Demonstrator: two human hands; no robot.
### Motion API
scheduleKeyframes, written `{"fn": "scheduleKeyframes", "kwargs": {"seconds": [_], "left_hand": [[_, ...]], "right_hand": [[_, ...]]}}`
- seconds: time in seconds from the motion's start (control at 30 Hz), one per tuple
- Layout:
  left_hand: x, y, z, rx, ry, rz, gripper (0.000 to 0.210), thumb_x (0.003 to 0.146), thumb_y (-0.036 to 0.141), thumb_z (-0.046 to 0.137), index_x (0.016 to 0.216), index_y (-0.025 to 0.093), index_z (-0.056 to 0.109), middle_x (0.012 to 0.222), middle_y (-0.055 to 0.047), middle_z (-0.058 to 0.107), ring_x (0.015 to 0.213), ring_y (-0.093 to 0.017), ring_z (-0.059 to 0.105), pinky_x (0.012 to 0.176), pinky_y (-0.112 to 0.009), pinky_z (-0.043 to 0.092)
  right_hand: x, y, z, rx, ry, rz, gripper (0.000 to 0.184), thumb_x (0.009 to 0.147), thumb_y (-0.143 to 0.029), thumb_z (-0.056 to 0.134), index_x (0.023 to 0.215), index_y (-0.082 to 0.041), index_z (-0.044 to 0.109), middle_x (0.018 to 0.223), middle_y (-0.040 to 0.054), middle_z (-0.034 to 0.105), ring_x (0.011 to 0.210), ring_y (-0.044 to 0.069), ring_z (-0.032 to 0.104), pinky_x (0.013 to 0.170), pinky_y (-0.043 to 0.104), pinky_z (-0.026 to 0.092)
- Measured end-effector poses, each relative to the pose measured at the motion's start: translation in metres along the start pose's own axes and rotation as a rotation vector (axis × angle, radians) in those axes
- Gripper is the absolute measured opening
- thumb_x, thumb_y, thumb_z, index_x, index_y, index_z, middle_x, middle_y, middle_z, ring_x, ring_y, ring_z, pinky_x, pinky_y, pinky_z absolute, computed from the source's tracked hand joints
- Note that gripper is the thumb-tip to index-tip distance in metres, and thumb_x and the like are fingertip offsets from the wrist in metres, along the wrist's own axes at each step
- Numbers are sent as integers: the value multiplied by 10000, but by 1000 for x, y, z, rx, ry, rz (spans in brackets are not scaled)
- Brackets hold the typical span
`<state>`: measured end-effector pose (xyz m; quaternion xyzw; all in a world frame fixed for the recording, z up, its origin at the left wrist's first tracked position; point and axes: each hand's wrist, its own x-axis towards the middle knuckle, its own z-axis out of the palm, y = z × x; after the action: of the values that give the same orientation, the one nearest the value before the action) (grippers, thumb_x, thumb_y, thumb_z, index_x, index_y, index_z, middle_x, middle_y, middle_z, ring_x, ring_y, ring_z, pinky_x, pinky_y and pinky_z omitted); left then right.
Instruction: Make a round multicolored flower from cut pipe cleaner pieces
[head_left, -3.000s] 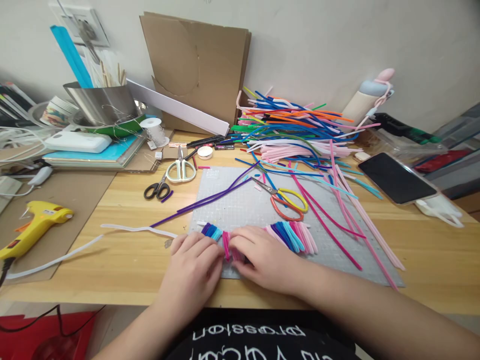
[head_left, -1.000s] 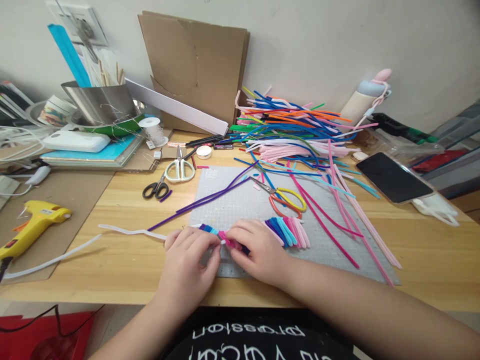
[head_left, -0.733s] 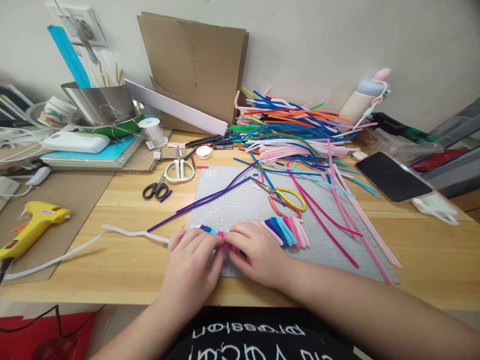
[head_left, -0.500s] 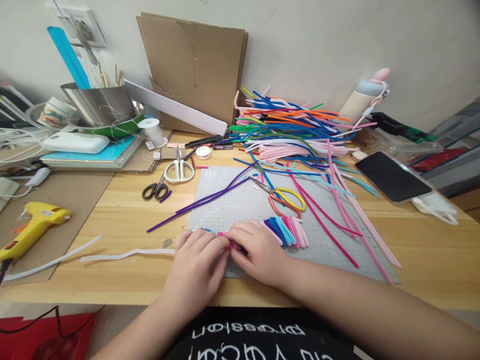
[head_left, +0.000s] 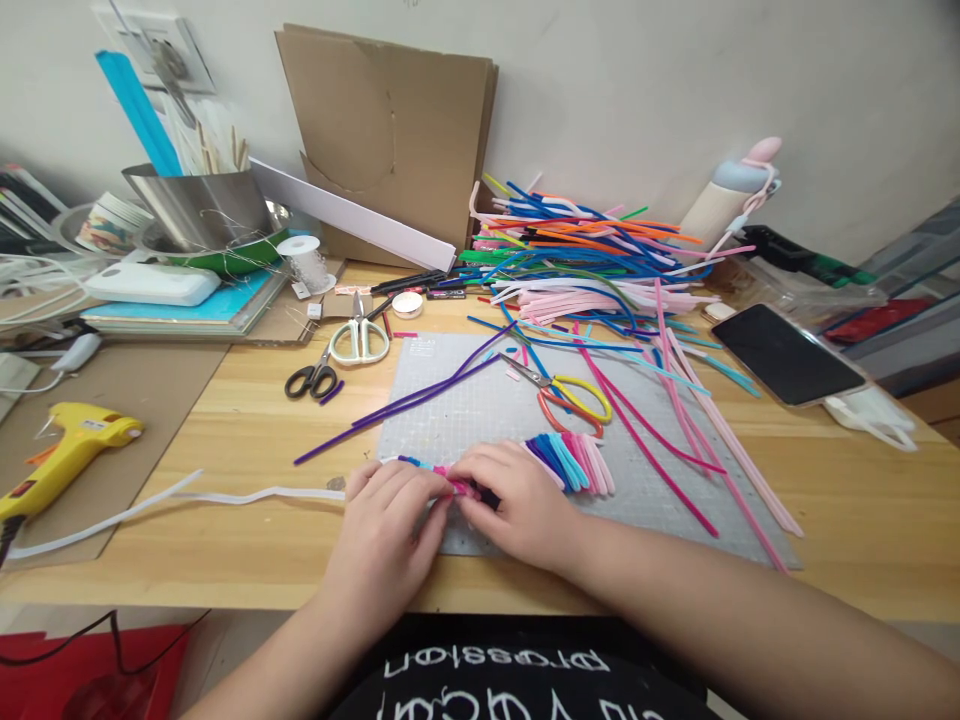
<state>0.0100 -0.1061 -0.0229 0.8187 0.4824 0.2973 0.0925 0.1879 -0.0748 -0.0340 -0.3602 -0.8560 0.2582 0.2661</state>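
Head view: magenta strand (head_left: pixel 460 488) lies between left grip (head_left: pixel 396 510) and right grip (head_left: pixel 519 502).

"What colours run through your bundle (head_left: pixel 574 463)?"

"Toward its right end, mine goes dark blue, light blue, bright pink, pale pink; the strip (head_left: pixel 277 494) trailing left is white."

"And your mat (head_left: pixel 442 395)?"

"Grey, printed with a fine grid, and my bench (head_left: pixel 247 415) is yellowish wood grain."

"The scissors (head_left: pixel 553 383)?"

"The pair on my mat has one yellow handle, one orange."

"And the far pile (head_left: pixel 592 240)?"

"My stems there mix blue, orange, green, yellow, white and pink."
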Motion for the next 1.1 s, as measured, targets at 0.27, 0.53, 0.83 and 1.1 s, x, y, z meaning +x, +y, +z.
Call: {"fn": "scheduleKeyframes", "kwargs": {"seconds": [0.27,0.53,0.83,1.1], "left_hand": [[-4,-1,0,3,62,0,80,821,129,553,854,201,558,773,19,652,761,-155,576,765,-344,344],[-4,-4,3,2,81,-15,70,814,135,559,838,200,554,758,15,647,747,-156,575,760,-349,353],[-3,-1,2,-7,61,-27,82,817,132,538,837,206,567,759,13,653,742,-158,576,758,-351,349],[-3,0,3,-12,78,-30,72,821,147,530,831,207,569,753,5,656,736,-162,582,763,-352,357]], "right_hand": [[-1,-3,-2,25,56,2,102,843,-147,492,911,-178,561,821,25,621,783,157,545,732,309,376],[0,-2,-3,5,8,-29,99,857,-149,473,886,-185,560,845,29,613,810,158,537,731,305,366],[0,-3,-3,12,34,-48,95,883,-176,463,903,-190,555,857,24,621,819,150,541,737,302,363],[-1,-4,-3,-8,24,-23,97,868,-151,462,857,-192,549,824,21,605,797,155,531,720,304,355]]}}
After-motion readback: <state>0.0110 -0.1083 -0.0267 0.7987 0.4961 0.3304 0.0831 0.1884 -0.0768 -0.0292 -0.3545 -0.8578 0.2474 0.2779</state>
